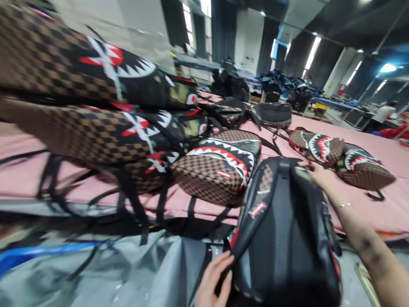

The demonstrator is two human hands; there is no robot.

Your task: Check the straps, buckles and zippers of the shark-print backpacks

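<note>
Surface: long pink-covered table [383, 215], runs L to R across view & back into room. Grey sheet [137, 273] below near edge, blue strip [47, 251] bottom L.

On table: L side, stack of brown-check bags [79, 81] w/ shark-teeth print, straps hanging over near edge. Mid: one check bag [220, 166], teeth print up, just beside stack. R side: two more printed bags, one [319, 147] farther back, other [366, 168] touching it. Dark bag [273, 114] farther back.

Room: big workshop, dark curtains [223, 30], bright windows btwn them, lamp [388, 67] upper R. Dark blue fabric pile [281, 83] on a rear table. Person in pale top [385, 114] far R, blurry.

Task item: black backpack [277, 238], centre-R, at near edge of table, back panel facing cam, top end toward table. L strap has red label [257, 209].

Hands: L hand [215, 279] at bag's lower L edge by strap's lower end, thumb + fingers pinching the edge. R hand [315, 170] at top R corner, fingers bent over the edge; thumb unclear, so can't tell if it's pinching or just resting. Thin bracelet [345, 205] on R wrist.
</note>
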